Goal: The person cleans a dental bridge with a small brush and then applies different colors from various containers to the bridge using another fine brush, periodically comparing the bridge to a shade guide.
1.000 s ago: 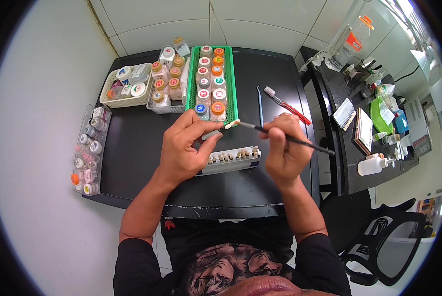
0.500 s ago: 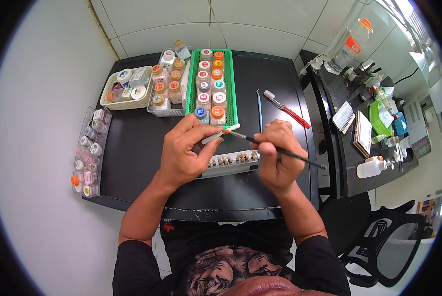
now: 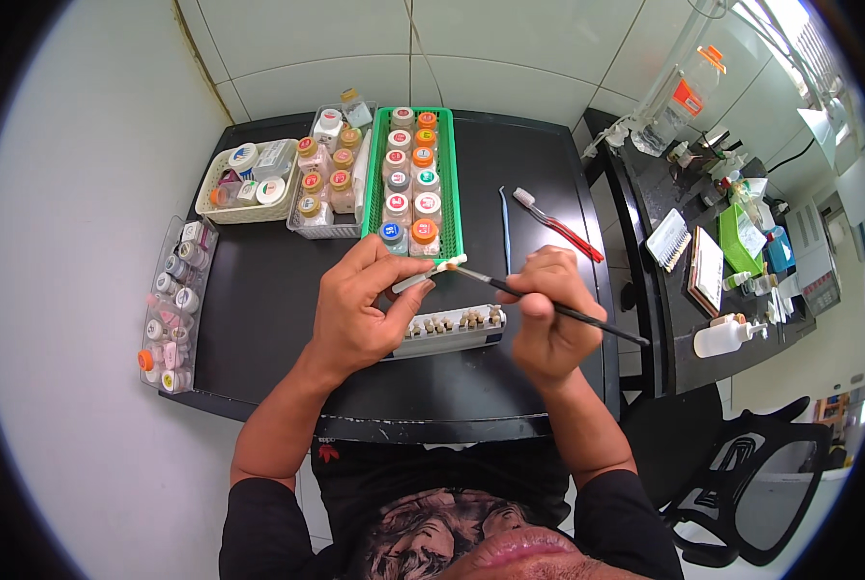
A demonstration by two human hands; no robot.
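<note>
My left hand (image 3: pixel 353 307) pinches a slim white stick (image 3: pixel 412 282) between thumb and fingers. At the stick's far end sits a small whitish piece (image 3: pixel 458 260), too small to make out. My right hand (image 3: pixel 560 324) grips a thin paintbrush (image 3: pixel 486 280) with a dark handle, slanting to the lower right. Its brown bristle tip is at the whitish piece, seemingly touching it. Just below the hands lies a pale, long holder (image 3: pixel 442 341) with a row of small beige tooth-like pieces (image 3: pixel 473 317) on top, partly hidden by my left hand.
A green basket (image 3: pixel 459 184) of capped jars stands beyond my hands. Left of it are a clear basket (image 3: pixel 326 232) of jars, a cream basket (image 3: pixel 249 211) and a clear tray (image 3: pixel 189 372) of bottles. A blue probe (image 3: pixel 507 222) and red-handled toothbrush (image 3: pixel 573 237) lie at right.
The brush tip and the whitish piece sit slightly lower in the picture, as does the table scene. Both hands keep their holds.
</note>
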